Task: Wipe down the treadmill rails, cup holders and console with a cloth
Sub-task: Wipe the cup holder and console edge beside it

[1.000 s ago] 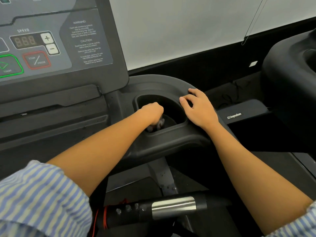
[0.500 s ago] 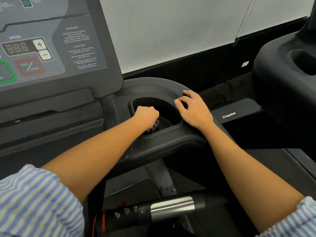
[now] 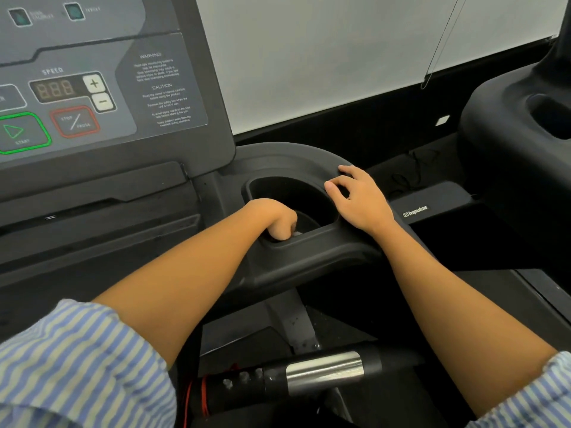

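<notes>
Nearest you, your two striped blue-and-white sleeves (image 3: 77, 366) sit at the bottom corners, both pushed up so your forearms are bare. Between them, low in the middle, runs the black handlebar (image 3: 309, 376) with its shiny metal sensor band and a red cord at its left end.

Your left hand (image 3: 275, 219) reaches down into the near left corner of the cup holder (image 3: 293, 193), knuckles up, the grip curled into a fist. Only a small pale scrap of the cloth (image 3: 297, 233) shows at your fingertips, pressed against the holder's inner wall near the bottom; the rest of it is hidden under your hand, so the fist looks closed around it.

Your right hand (image 3: 361, 199) rests on the holder's right rim, palm down, its grip released: fingers loosely bent, fingertips touching the black plastic edge and holding nothing.

Beyond the cup holder to the left stands the console (image 3: 92, 88), tilted toward you, with a speed display, plus and minus buttons, a green-outlined start key and a red-outlined stop/pause key, plus a block of warning text. To the far right is the black moulded body of a neighbouring treadmill (image 3: 509, 143), and behind everything a pale blind (image 3: 340, 57) with a thin cord hanging in front of it.
</notes>
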`<state>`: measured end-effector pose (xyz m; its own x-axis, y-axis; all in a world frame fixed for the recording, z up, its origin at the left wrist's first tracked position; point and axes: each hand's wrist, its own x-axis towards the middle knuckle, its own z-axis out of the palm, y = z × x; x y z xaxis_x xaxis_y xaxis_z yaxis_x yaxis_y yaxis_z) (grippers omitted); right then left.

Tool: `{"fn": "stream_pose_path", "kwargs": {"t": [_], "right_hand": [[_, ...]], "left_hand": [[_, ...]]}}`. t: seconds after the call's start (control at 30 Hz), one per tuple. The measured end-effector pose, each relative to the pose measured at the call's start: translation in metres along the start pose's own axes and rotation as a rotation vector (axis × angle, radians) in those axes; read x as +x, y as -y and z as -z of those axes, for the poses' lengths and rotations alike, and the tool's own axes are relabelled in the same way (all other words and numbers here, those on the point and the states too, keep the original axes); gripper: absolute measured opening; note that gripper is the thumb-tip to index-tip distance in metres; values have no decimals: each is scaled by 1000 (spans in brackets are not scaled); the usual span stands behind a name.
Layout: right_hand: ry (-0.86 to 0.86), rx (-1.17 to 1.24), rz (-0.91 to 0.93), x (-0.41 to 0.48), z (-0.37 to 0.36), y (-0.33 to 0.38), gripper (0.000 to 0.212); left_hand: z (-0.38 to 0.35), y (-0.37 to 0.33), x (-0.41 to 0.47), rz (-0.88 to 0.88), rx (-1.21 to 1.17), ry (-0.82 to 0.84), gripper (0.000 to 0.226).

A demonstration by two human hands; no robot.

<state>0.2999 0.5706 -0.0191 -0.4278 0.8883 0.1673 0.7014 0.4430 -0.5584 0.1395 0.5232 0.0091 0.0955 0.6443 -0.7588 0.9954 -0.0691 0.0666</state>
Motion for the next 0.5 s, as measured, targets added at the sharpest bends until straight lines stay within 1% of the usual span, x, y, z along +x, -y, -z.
{"fn": "stream_pose_path", "kwargs": {"t": [0.1, 0.17, 0.2, 0.27, 0.33, 0.37, 0.43, 0.5], "right_hand": [[-1, 5, -8, 1, -1, -2, 35], [-5, 35, -15, 2, -1, -3, 36], [-9, 59, -22, 3, -1, -4, 35], [-43, 127, -38, 3, 0, -3, 33], [-113, 216, -59, 0, 2, 2, 30], [-152, 259, -69, -3, 4, 6, 28], [-202, 344, -79, -12, 3, 21, 27], [-203, 419, -57, -25, -4, 41, 26]], "left_hand": [[9, 6, -5, -46, 14, 20, 26], [18, 13, -13, -103, -32, -40, 19], [21, 19, -19, -135, -91, -97, 17], [24, 32, -35, -194, -262, -270, 14], [20, 49, -48, -221, -497, -434, 18], [15, 56, -53, -225, -620, -488, 21], [2, 64, -59, -230, -819, -546, 18], [-11, 64, -63, -242, -977, -571, 18]]}}
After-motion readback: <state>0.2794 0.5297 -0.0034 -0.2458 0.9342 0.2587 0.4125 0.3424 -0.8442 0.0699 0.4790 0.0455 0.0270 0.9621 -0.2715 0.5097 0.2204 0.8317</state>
